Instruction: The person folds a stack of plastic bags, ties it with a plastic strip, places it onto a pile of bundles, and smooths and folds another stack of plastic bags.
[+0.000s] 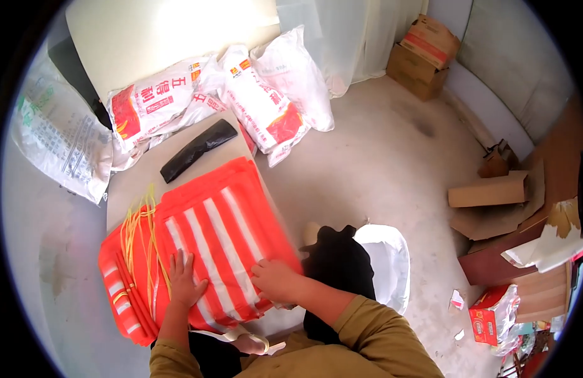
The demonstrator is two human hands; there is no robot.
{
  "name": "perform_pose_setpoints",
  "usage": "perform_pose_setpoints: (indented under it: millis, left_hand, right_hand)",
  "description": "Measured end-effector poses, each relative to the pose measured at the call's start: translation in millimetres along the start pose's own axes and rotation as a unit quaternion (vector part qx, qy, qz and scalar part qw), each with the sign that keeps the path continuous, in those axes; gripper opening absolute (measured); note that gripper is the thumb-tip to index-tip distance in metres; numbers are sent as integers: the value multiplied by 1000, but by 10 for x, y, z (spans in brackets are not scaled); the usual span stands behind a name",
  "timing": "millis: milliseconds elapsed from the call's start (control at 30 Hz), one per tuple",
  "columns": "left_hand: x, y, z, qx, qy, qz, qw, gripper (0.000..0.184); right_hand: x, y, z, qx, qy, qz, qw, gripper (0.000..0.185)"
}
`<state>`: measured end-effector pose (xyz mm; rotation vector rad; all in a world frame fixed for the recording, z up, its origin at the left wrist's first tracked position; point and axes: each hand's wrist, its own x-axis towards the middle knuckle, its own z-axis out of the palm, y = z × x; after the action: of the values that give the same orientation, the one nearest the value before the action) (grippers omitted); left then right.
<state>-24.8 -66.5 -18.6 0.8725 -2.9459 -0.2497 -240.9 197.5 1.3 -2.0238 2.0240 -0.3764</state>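
the orange striped cloth (211, 236) lies as a folded stack on the surface (124, 192), left of centre in the lower half of the frame. it looks soft and limp, light per layer but likely bulky and heavier as a pile, with layers that could slide; nothing about it seems fragile. the left grip (187, 282) lies flat on top, fingers spread. the right grip (275, 280) has its fingers bent at the right-hand part of the near edge; whether they pinch a layer, i cannot tell. a single layer would best be taken by a near corner, the whole pile from underneath, clear of the yellow strings (140, 242) on its left.
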Motion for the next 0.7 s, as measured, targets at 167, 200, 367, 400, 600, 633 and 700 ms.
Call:
perform_pose_setpoints:
  millis: [167, 200, 367, 400, 600, 633, 700]
  left_hand:
    - [-8, 1, 14, -6, -2, -7, 1000, 96]
    - [-3, -4, 11, -13, -1, -6, 1000, 96]
    - [3, -37, 46, -7, 7, 4, 1000, 96]
    - [-9, -44, 62, -4, 9, 5, 1000, 96]
    - [-5, -35, 60, -6, 16, 11, 1000, 96]
    - [1, -28, 50, -4, 17, 14, 1000, 96]
    - [-8, -14, 32, 2, 19, 15, 1000, 96]
  right_hand:
    - [1, 33, -44, 32, 5, 1, 999, 43]
    - [11, 64, -31, 31, 8, -1, 999, 43]
    - [48, 136, 54, 33, 9, -13, 999, 45]
    - [52, 136, 41, 32, 2, -11, 999, 45]
    - [38, 118, 50, 14, 33, -16, 999, 43]
    - [50, 113, 35, 17, 23, -13, 999, 43]
    - [79, 113, 23, 22, 16, -11, 1000, 42]
